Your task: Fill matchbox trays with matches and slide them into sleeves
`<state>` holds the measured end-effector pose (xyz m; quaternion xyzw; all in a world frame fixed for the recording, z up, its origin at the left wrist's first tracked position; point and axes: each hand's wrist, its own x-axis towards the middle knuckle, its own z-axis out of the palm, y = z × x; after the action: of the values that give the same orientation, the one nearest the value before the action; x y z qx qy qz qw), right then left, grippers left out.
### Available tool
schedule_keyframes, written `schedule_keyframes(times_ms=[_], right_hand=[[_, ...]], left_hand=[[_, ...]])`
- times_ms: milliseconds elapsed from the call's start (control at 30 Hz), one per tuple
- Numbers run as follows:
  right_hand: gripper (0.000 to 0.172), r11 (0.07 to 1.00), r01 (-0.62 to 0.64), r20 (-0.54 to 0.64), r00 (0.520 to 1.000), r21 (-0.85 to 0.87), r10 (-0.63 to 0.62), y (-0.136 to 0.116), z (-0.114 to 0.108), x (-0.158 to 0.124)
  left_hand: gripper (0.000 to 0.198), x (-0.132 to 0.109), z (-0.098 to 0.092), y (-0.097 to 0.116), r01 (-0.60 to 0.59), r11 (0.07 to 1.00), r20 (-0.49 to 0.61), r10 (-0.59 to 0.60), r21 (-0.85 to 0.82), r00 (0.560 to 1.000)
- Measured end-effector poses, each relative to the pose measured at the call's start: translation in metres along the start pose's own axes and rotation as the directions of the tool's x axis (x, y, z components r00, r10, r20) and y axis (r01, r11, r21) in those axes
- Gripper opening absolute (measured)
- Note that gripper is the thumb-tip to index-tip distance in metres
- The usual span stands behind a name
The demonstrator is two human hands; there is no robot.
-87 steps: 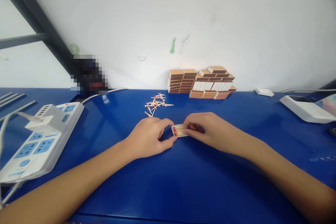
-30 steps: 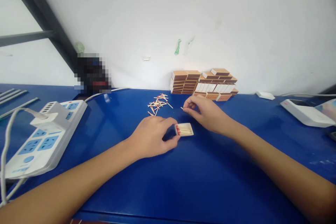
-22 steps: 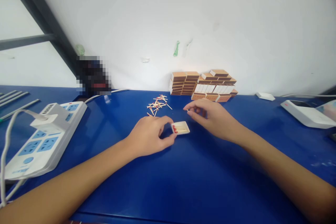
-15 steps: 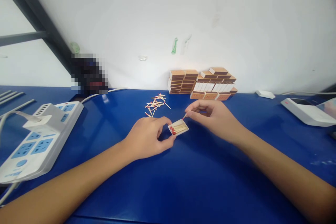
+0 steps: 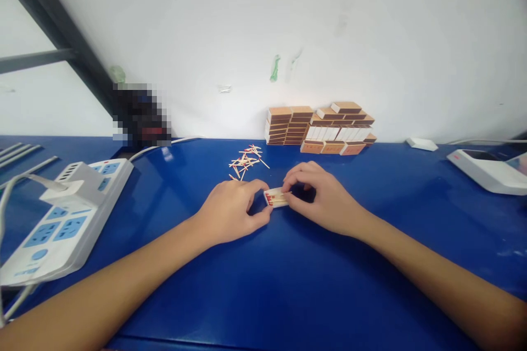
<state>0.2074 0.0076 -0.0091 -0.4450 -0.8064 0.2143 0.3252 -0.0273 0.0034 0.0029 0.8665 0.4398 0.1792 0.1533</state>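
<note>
Between my hands is a small white matchbox tray [image 5: 282,204] with several red-tipped matches lying side by side in it. My left hand [image 5: 231,211] grips the tray's left end between thumb and fingertips. At the right end, my right hand [image 5: 321,197] pinches a matchstick [image 5: 289,192] over the tray, its fingers covering that end. Whether this match touches the others I cannot tell. Beyond my left hand lies a loose pile of matches [image 5: 247,162] on the blue table.
Stacked matchboxes [image 5: 290,126] stand against the wall, with more boxes [image 5: 341,131] piled beside them. A white power strip [image 5: 78,230] with a plug and cables lies at left. On the right are a white device [image 5: 486,173] and a small white block [image 5: 422,144].
My right hand has moved left and down, bringing the matchstick from beside the tray to over its right end. My left hand still holds the tray. The view has shifted slightly.
</note>
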Motion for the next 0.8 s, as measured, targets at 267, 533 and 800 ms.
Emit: schedule_keyframes(times_ms=[267,533,800], right_hand=[[0.009,0.985,0.09,-0.108,0.988,-0.149,-0.107,0.01,-0.011,0.017],[0.018,0.946,-0.126,-0.003,0.991,-0.298,0.131,0.021,0.013,0.078],[0.013,0.926,-0.091,0.088,0.987,-0.366,0.131,0.017,-0.002,0.069]], left_hand=[[0.027,-0.002,0.002,0.005,-0.019,1.0,-0.019,0.019,-0.017,1.0],[0.026,-0.003,0.003,0.001,-0.048,0.997,-0.062,0.045,-0.052,0.997],[0.028,-0.001,0.002,-0.001,-0.023,1.0,-0.081,0.021,-0.02,0.996]])
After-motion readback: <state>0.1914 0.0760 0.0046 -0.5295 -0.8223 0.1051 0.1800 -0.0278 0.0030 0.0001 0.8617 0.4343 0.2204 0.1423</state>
